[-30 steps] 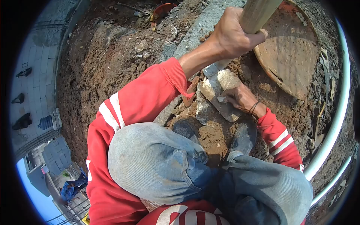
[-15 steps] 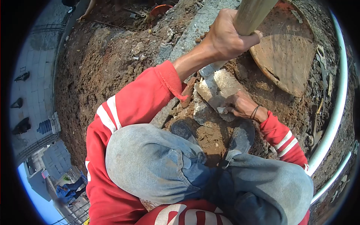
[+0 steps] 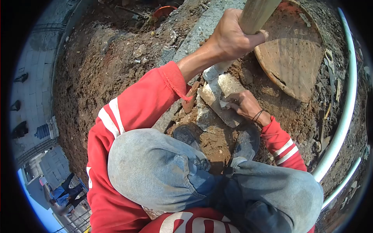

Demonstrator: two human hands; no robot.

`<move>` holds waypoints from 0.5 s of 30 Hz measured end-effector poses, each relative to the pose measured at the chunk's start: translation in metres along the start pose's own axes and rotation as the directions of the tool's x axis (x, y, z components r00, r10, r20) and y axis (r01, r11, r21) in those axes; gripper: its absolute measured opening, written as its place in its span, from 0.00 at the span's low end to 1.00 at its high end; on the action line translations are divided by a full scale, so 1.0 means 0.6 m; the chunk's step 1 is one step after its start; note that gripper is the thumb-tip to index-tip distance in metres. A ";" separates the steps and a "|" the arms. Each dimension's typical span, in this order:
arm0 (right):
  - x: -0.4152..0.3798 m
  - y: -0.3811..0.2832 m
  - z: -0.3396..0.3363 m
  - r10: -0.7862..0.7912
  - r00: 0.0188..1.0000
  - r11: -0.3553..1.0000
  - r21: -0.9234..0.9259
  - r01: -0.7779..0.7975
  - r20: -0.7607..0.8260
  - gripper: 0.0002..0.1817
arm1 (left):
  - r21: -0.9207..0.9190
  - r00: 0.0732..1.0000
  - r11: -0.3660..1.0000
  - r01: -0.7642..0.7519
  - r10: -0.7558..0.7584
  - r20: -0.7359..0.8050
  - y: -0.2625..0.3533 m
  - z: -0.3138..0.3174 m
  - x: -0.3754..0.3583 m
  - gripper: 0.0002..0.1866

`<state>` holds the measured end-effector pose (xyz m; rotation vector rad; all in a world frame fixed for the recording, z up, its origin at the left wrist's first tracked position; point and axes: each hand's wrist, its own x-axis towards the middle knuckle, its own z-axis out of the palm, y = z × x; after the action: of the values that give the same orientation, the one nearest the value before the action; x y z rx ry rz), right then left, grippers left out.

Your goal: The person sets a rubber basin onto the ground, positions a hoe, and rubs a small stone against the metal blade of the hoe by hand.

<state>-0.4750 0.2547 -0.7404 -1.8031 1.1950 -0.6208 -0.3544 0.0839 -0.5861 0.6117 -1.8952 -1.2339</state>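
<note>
My left hand (image 3: 237, 37) is wrapped round a thick wooden handle (image 3: 258, 13) at the top of the view. The handle runs down to a metal blade (image 3: 222, 103), which lies flat between my boots and the slab edge, dirt on its face. Over the blade, my right hand (image 3: 245, 104) pinches a small pale chip (image 3: 224, 104) against its surface. A broken reddish piece (image 3: 190, 99) lies just left of the blade.
A round, dirt-covered pan (image 3: 291, 50) rests at the upper right. Beyond it curves a pale pipe (image 3: 347, 105). My boots (image 3: 248, 141) stand on loose soil. A concrete strip (image 3: 202, 29) runs upward. Another person (image 3: 68, 194) is far off at the lower left.
My right hand has moved slightly up and left along the blade, with the pale chip at its fingertips. The left hand keeps its hold on the handle. The view has shifted a little.
</note>
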 end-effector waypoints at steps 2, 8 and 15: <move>-0.015 -0.004 0.016 -0.046 0.996 0.999 0.031 0.043 0.075 0.10 | 0.025 1.000 1.000 0.016 -0.016 -0.008 -0.010 -0.003 0.001 0.13; 0.013 0.011 -0.011 0.046 0.989 0.998 -0.034 -0.051 -0.143 0.10 | -0.165 0.998 0.986 -0.007 0.018 0.063 0.024 -0.025 -0.004 0.13; 0.043 -0.004 0.006 0.233 0.966 0.965 -0.151 -0.215 0.109 0.10 | 0.045 0.999 0.999 0.031 -0.032 0.017 0.015 -0.003 -0.001 0.12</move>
<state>-0.4601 0.2331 -0.7416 -1.7586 1.3594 -0.2958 -0.3523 0.0873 -0.5777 0.6588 -1.9389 -1.2239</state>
